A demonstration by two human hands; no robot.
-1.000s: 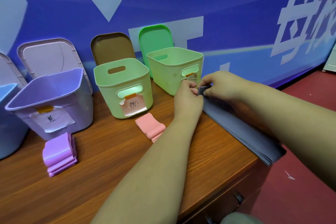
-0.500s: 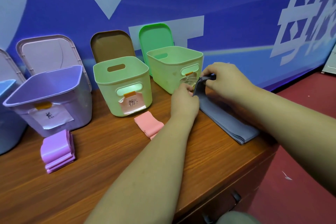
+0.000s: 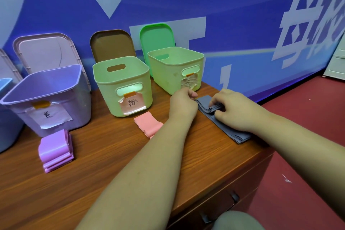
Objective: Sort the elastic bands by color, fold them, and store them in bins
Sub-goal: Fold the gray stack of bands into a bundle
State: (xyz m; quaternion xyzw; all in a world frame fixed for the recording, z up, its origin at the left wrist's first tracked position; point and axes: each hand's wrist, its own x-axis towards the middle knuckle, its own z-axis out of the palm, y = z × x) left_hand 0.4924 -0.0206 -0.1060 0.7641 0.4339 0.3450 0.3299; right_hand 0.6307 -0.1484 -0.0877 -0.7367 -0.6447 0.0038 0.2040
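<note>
A grey elastic band (image 3: 229, 130) lies folded in layers on the right end of the wooden table (image 3: 104, 157). My right hand (image 3: 235, 110) rests on it with curled fingers pinching the folded layers. My left hand (image 3: 183, 102) holds the band's far end with curled fingers, just in front of the right green bin (image 3: 175, 69). A folded pink band (image 3: 148, 124) lies before the middle green bin (image 3: 122, 86). A folded purple band stack (image 3: 56, 150) sits before the purple bin (image 3: 48, 97).
A blue bin (image 3: 5, 114) stands at the far left edge. Lids lean on the blue wall behind the bins: a pale one (image 3: 46, 52), a brown one (image 3: 112, 45), a green one (image 3: 156, 37). The table's right edge drops to a red floor (image 3: 298, 155).
The grey band hung over the table's right edge; both hands folded it back on itself, and it now lies shorter and fully on the table. My right hand came down onto it.
</note>
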